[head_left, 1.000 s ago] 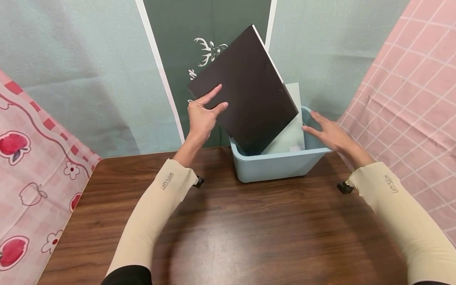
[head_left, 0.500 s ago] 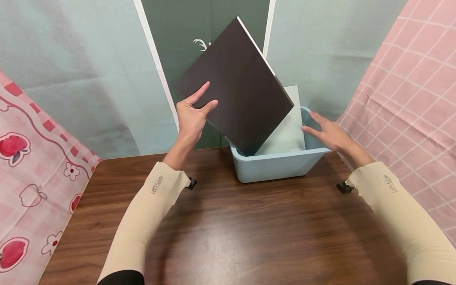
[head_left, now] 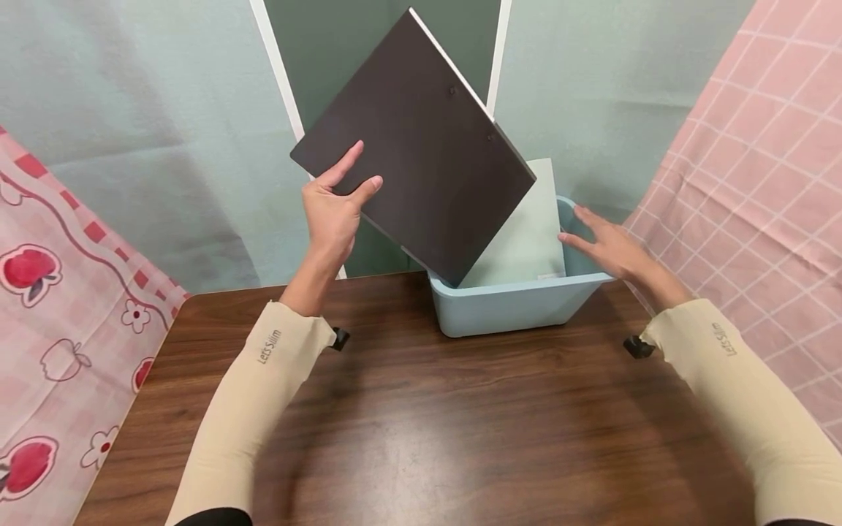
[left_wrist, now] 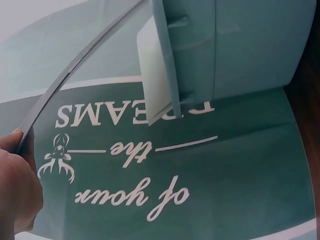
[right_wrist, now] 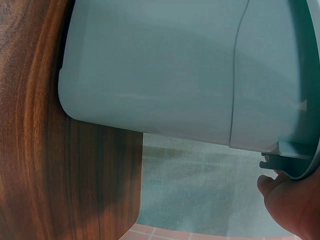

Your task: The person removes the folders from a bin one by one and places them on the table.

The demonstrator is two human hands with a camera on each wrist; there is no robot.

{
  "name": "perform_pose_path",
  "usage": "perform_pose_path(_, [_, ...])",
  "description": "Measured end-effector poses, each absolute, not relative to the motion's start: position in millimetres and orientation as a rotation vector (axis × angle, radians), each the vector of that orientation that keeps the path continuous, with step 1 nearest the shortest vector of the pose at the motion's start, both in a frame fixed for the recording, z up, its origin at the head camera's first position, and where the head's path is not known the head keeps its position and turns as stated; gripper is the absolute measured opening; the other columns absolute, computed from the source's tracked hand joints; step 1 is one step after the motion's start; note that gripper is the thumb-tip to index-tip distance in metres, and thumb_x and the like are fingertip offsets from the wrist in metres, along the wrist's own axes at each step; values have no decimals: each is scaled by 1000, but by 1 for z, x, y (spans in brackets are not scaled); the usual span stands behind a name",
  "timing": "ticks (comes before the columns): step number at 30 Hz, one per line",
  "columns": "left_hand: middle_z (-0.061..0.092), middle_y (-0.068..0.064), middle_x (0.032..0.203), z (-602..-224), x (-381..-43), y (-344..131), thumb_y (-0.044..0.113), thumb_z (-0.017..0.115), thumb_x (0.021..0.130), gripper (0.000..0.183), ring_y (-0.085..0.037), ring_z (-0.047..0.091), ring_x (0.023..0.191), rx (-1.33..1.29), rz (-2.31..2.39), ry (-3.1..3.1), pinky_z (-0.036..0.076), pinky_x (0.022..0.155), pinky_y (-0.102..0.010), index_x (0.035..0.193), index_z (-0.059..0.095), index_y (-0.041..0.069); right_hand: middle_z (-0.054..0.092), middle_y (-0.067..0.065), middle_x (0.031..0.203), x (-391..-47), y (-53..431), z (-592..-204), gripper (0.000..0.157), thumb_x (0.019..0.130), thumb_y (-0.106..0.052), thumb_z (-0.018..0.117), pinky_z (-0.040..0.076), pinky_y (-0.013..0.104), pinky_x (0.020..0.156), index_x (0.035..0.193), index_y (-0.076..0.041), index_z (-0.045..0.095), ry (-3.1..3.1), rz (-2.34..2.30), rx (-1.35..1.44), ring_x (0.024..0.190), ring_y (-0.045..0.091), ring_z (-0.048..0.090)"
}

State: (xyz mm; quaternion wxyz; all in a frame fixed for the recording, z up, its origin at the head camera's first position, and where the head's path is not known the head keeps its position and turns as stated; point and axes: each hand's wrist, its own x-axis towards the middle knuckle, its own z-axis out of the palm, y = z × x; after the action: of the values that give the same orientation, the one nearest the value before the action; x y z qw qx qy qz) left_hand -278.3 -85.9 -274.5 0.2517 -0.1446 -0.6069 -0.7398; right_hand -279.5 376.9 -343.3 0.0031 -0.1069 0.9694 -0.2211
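Note:
My left hand (head_left: 332,212) grips a large black folder (head_left: 421,146) by its lower left edge, thumb on the near face. The folder is tilted, with a white strip along its upper right edge. Its lowest corner is at the left rim of a light blue plastic bin (head_left: 513,310). In the left wrist view the folder (left_wrist: 75,62) appears edge-on. A pale mint flat folder or board (head_left: 533,219) leans inside the bin. My right hand (head_left: 612,245) holds the bin's right rim, thumb inside. In the right wrist view its fingers are partly hidden by the rim.
The bin stands at the back of a dark wood table (head_left: 421,416). Behind hangs a green cloth (head_left: 197,109) with a dark panel. A pink grid cloth (head_left: 756,183) is close on the right, and an apple-print cloth (head_left: 59,365) hangs at left.
My left hand has moved left and slightly up, drawing the black folder up and left, mostly out of the bin. The right hand and the bin have stayed in place.

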Motion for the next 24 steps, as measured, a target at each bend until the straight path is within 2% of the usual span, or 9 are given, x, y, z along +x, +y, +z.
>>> perform_pose_path(6, [74, -4, 134, -268, -278, -95, -12, 86, 80, 54, -8, 51, 142, -373, -2071, -1581, 48, 113, -29, 128, 77, 8, 10, 24, 175, -276, 382, -344, 92, 108, -59, 49, 12, 66, 126, 169, -2, 12, 3030, -710, -310, 160, 48, 12])
perform_pose_path(11, [74, -6, 133, -263, -277, -102, -17, 85, 78, 56, -18, 65, 129, -347, -2173, -1478, 57, 102, -34, 127, 78, 8, 11, 24, 175, -274, 382, -343, 92, 108, -58, 50, 13, 66, 126, 169, -1, 12, 3032, -715, -313, 160, 47, 12])
perform_pose_path(15, [75, -9, 132, -259, -275, -108, -19, 84, 77, 56, -22, 70, 121, -341, -2204, -1421, 58, 101, -34, 126, 78, 6, 11, 25, 175, -274, 382, -344, 91, 108, -58, 50, 13, 66, 126, 169, -2, 12, 3032, -719, -313, 160, 48, 12])
perform_pose_path(24, [73, -13, 133, -254, -269, -124, -20, 84, 76, 56, -25, 69, 123, -327, -2197, -1372, 57, 102, -35, 125, 78, 4, 10, 23, 175, -273, 383, -344, 90, 108, -58, 49, 11, 66, 127, 170, -3, 11, 3024, -744, -311, 160, 47, 11])
